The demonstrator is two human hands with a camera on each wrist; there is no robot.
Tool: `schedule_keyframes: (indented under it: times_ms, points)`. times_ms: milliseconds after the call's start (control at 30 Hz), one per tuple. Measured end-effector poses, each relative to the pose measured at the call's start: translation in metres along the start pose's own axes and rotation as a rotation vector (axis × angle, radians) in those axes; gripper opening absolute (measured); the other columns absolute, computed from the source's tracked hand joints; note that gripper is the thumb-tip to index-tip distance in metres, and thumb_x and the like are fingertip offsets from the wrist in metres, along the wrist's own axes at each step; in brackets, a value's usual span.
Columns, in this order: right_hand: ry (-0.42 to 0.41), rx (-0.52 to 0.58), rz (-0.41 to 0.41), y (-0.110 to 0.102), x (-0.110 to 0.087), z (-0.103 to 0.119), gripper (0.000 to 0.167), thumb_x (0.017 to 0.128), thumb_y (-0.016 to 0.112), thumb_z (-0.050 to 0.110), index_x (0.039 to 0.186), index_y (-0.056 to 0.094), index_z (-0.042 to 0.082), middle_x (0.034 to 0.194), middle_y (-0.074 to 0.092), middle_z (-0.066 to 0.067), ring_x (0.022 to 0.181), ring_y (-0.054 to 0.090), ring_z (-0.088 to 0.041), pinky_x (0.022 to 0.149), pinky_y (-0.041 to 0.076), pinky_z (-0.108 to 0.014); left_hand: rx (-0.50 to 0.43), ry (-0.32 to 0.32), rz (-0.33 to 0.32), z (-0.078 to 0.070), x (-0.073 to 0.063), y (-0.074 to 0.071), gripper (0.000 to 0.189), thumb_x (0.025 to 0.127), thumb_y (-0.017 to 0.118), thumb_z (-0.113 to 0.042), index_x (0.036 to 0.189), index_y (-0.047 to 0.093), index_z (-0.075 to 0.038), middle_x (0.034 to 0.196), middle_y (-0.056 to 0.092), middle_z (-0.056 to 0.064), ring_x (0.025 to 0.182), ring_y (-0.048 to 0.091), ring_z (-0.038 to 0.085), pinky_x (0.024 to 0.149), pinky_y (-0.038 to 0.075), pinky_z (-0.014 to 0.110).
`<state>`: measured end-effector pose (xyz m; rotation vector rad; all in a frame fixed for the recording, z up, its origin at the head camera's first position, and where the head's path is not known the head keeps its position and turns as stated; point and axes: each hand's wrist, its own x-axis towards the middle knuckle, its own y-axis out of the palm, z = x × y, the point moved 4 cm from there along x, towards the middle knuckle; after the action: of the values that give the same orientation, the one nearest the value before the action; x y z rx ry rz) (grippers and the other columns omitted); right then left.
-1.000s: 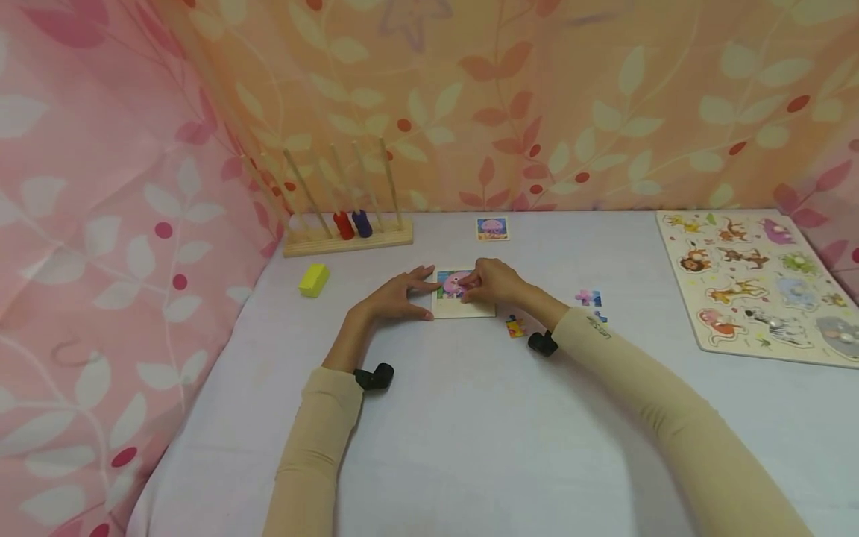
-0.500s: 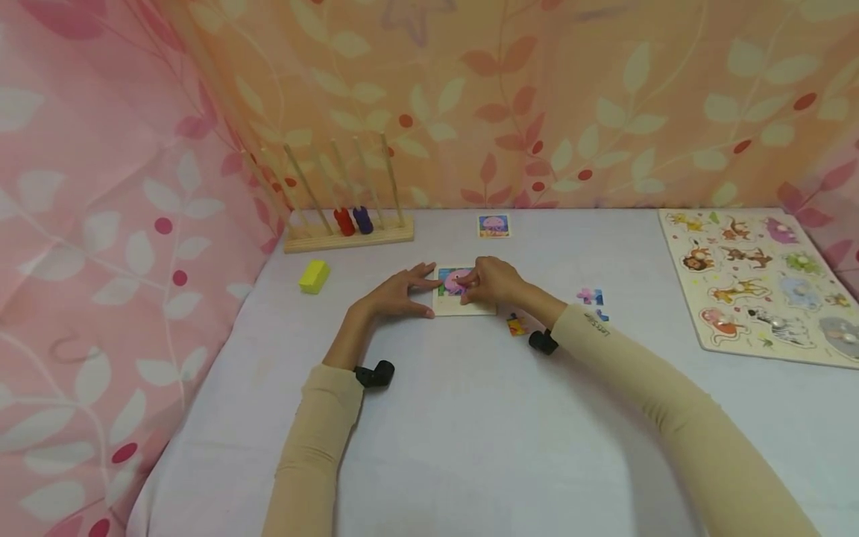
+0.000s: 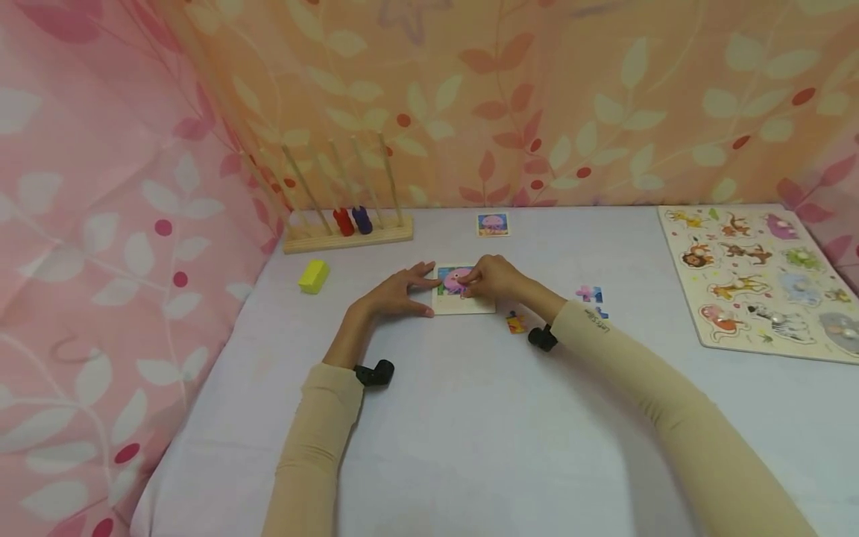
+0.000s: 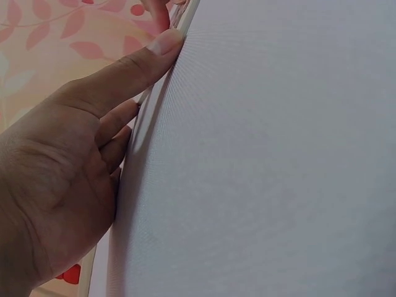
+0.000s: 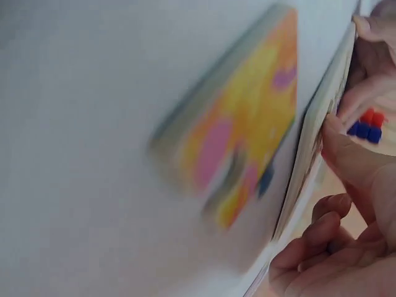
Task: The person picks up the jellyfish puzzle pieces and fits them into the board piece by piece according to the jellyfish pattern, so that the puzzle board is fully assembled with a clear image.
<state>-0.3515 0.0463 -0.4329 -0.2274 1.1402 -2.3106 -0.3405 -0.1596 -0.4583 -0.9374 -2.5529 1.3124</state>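
A small puzzle board [image 3: 446, 306] lies on the white cloth, its upper part showing a pink jellyfish picture and its lower strip bare. My left hand [image 3: 396, 292] spreads thumb and fingers against the board's left edge; in the left wrist view the thumb [image 4: 127, 73] touches that edge. My right hand [image 3: 496, 280] is over the board's right half, thumb and index finger pinching at a puzzle piece in the picture. Those fingers largely hide the piece. Near the board's lower right corner lies a loose yellow-orange puzzle piece [image 3: 515, 323], large and blurred in the right wrist view.
More loose puzzle pieces [image 3: 589, 294] lie right of the right wrist. Behind the board is a small jellyfish picture card [image 3: 493, 224]. A wooden peg rack [image 3: 349, 236] with red and blue beads and a yellow block [image 3: 314, 277] stand left; an animal peg puzzle [image 3: 758, 283] lies right.
Both hands stay at the puzzle board with hardly any movement; the right fingertips shift very slightly on the picture. The head view has tilted a little.
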Motion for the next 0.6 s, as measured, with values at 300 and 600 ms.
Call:
schedule_keyframes:
  times_ms: [300,600]
  points:
    - [0.074,0.058,-0.103,-0.049,-0.039,-0.049,0.026,0.082,0.068,0.018,0.105,0.070,0.007,0.086,0.065,-0.012,0.073,0.039,-0.019,0.064,0.029,-0.028,-0.005,-0.011,0.009,-0.002,0.000,0.003,0.066,0.073,0.075,-0.040,0.132,0.050,-0.027,0.154,0.018,-0.009,0.144,0.003,0.015,0.115,0.007,0.049]
    - [0.230,-0.004,-0.101,-0.095,-0.097,-0.100,0.035,0.082,0.069,0.025,0.111,0.067,0.005,0.057,0.031,0.001,0.062,0.033,-0.018,0.052,0.026,-0.027,0.006,-0.007,-0.002,-0.004,-0.003,0.000,0.065,0.073,0.075,-0.039,0.132,0.050,-0.027,0.154,0.019,-0.009,0.144,0.004,0.015,0.115,0.007,0.049]
